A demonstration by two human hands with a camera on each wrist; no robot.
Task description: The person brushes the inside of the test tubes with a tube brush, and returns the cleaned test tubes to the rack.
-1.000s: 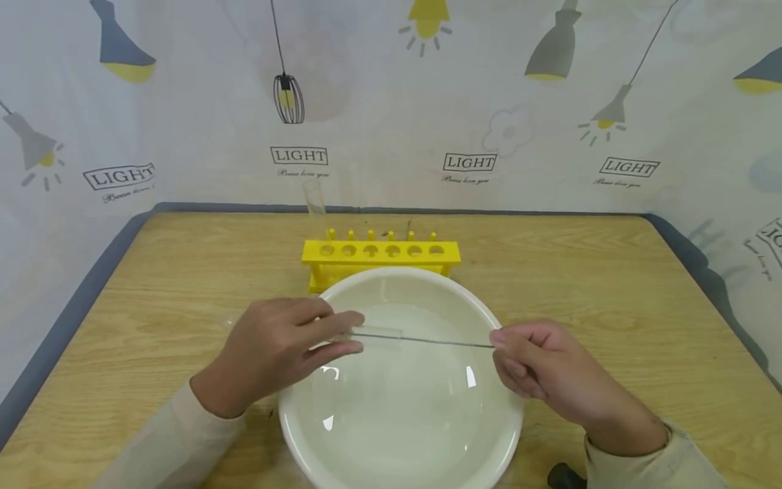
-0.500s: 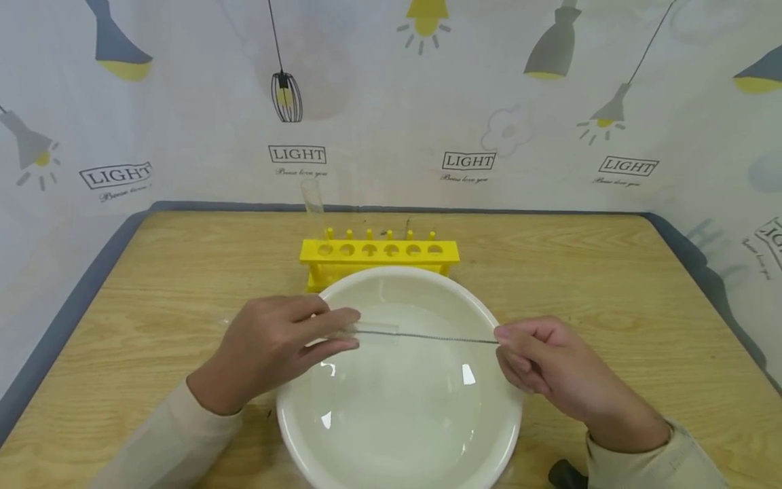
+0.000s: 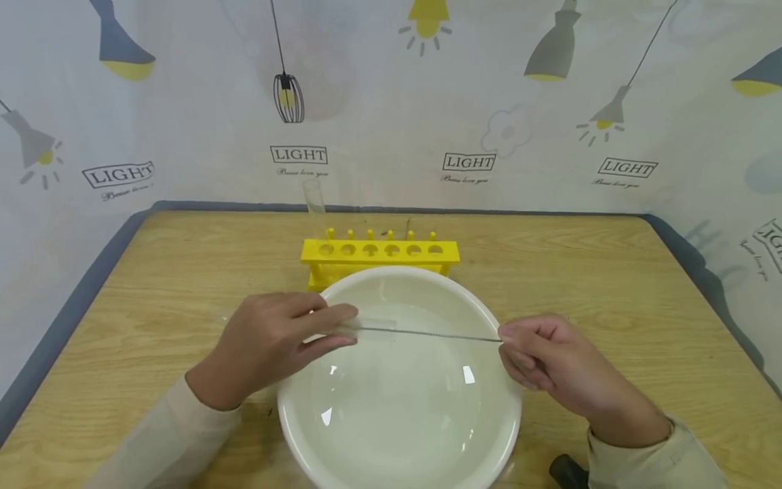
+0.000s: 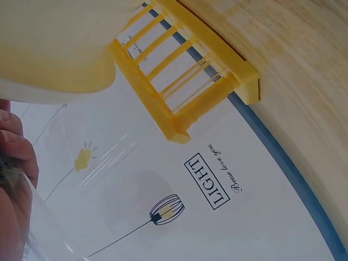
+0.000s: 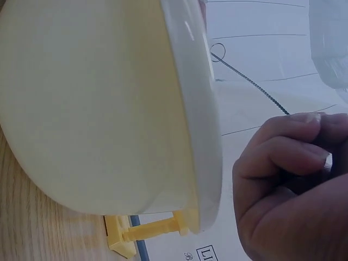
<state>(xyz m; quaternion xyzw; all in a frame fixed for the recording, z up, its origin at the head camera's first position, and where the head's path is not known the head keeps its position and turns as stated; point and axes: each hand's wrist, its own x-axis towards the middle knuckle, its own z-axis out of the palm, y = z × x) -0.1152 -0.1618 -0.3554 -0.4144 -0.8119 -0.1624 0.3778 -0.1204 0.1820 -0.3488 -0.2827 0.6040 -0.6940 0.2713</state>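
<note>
Over the white basin (image 3: 293, 435), my left hand (image 3: 265, 343) holds a clear test tube (image 3: 383, 324) lying nearly level, its mouth facing right. A test tube brush runs into it. Dark bristles (image 4: 7, 173) show inside the glass in the left wrist view, close to the left fingers. From the tube's mouth the brush's twisted wire handle (image 3: 449, 335) stretches across to my right hand (image 3: 550, 360). There the thumb and index finger pinch it, just above the basin's right rim. In the right wrist view the wire (image 5: 250, 80) ends in the curled fingers.
Behind the basin stands a yellow test tube rack (image 3: 379, 252) with a row of holes and pegs. Another clear test tube (image 3: 314, 200) rises at its left end. A black object (image 3: 568, 471) lies by the right sleeve. A printed curtain (image 3: 391, 102) borders the wooden table (image 3: 611, 272).
My right hand has shifted slightly right and up, and the left hand slightly left and up. A bit more of the brush's wire shows between tube mouth and right fingers.
</note>
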